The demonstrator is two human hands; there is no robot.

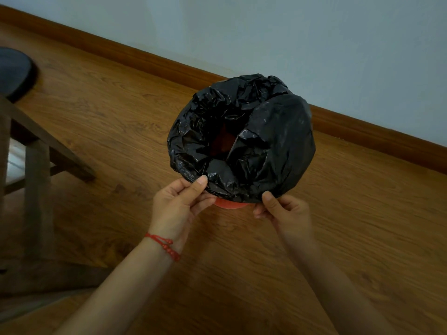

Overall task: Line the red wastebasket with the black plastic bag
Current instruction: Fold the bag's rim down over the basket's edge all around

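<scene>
The black plastic bag (244, 139) is draped over the mouth of the red wastebasket (229, 204), which stands on the wooden floor (338, 238) near the wall (290, 32); only a red sliver shows below the near edge and through a gap in the middle. The left hand (179, 206) and right hand (283, 211) each pinch the near hem between thumb and fingers. Pulling too hard could tear the thin film or drag the far side off the rim, and the loose centre may not seat.

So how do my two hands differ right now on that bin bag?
The left hand has a red bracelet at its wrist; the right hand has a bare wrist. The left pinches the black plastic bag further left along the near rim than the right. Both grip the bag's near edge, thumbs on top.
</scene>
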